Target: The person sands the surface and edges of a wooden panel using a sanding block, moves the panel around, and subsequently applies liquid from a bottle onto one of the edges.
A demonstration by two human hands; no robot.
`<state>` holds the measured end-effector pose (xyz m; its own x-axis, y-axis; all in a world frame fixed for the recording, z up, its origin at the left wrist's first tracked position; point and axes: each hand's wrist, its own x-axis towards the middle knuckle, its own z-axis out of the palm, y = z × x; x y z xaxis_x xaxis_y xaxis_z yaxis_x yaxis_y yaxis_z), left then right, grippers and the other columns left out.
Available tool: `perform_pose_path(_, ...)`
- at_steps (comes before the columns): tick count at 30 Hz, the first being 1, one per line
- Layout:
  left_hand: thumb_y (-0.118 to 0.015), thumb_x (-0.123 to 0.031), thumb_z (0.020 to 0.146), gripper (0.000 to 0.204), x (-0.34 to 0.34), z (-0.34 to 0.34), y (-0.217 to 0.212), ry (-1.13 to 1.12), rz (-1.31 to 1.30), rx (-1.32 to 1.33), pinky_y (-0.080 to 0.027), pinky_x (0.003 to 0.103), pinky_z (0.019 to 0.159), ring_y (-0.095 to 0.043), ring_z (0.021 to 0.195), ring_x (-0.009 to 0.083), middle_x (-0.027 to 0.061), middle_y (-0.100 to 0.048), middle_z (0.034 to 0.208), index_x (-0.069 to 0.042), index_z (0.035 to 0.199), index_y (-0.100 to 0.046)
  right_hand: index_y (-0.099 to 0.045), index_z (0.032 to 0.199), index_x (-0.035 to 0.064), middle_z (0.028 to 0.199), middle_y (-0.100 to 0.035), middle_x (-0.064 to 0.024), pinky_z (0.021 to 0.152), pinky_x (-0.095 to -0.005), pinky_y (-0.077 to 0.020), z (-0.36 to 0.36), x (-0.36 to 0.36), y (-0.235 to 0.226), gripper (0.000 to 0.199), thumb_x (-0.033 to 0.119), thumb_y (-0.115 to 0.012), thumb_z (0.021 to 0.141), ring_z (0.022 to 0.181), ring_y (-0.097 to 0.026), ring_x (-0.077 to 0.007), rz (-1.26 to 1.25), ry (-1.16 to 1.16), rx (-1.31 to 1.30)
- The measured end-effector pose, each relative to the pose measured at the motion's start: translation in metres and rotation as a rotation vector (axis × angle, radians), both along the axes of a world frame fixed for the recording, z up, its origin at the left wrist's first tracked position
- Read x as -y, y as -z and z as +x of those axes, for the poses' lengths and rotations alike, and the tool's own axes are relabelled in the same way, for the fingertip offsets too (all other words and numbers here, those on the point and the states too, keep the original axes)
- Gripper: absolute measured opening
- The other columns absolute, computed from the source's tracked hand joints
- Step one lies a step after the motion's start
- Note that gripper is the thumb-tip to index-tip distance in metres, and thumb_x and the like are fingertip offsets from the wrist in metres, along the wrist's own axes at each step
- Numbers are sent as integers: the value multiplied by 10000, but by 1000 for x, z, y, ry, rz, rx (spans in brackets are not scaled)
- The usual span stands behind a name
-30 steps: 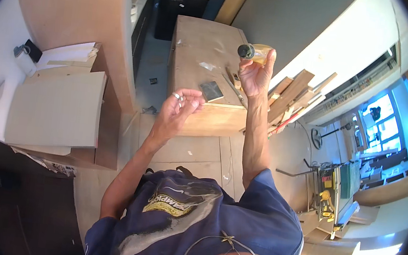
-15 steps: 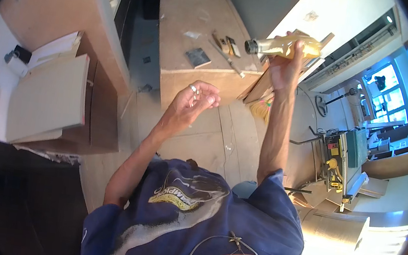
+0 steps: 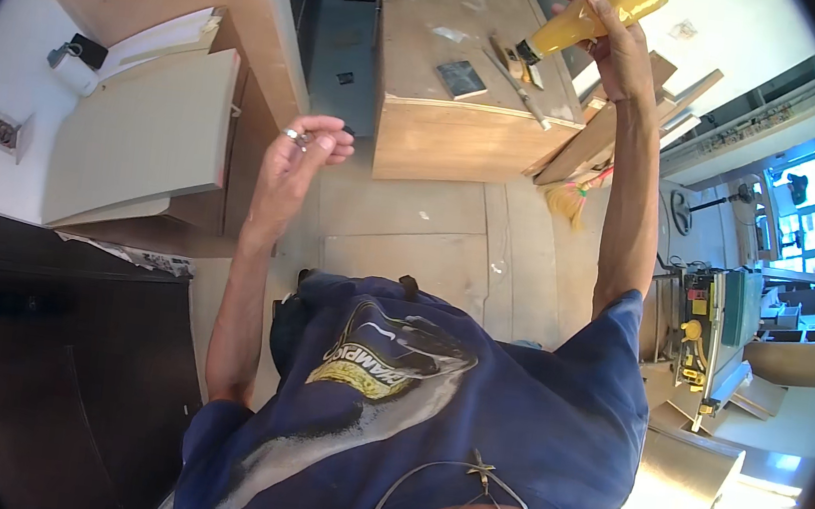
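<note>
My right hand is wrapped round a clear bottle of yellow liquid, raised at the upper right. The bottle is tilted, its dark neck pointing down and left over a wooden box-like cabinet. Yellow liquid reaches down toward the neck. My left hand, with a ring on it, is lifted left of the cabinet with fingers curled and thumb drawn in; whatever it may hold is hidden. On the cabinet top lie a dark square block, a long thin tool and small tools partly behind the bottle neck.
A pale panel leans against a brown cabinet at the left. A dark cabinet stands at the lower left. A straw broom and wooden boards are right of the box. A yellow-and-black machine stands farther right.
The bottle has moved up and right in view, its neck now tipped lower, with the liquid run toward it. My left hand has shifted left and slightly up in the picture. The view has shifted too.
</note>
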<state>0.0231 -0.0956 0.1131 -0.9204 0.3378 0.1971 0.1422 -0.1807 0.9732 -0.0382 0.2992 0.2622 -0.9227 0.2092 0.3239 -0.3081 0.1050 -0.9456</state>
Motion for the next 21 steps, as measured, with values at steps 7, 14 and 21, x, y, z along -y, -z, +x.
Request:
perform_pose_path(7,-527,-190,1073,278,135,-40,5,-175,46,0,-543,376,979,-671,1053,211,133,-667,1138,-2,1271,-579,-360,1491,-4,1370,-602,-215,978,-431,-564,-7,88,39,780,421,-724,947,1227,-642,-310,37,-169,-36)
perform_pose_path(14,-566,-234,1062,294,255,-123,32,-265,-94,33,-549,353,966,-664,1049,191,122,-668,1132,-9,1248,-602,-444,1416,-10,1315,-617,-233,910,-454,-614,-45,199,67,720,410,-755,921,1212,-641,-343,-233,-126,-97)
perform_pose_path(21,-596,-268,1044,335,261,-230,53,-73,-261,-61,-528,309,926,-665,1034,177,106,-677,1133,-3,1249,-610,-601,1200,-22,1211,-678,-237,861,-472,-647,-82,244,55,530,394,-769,918,1117,-691,-307,-156,-127,-10)
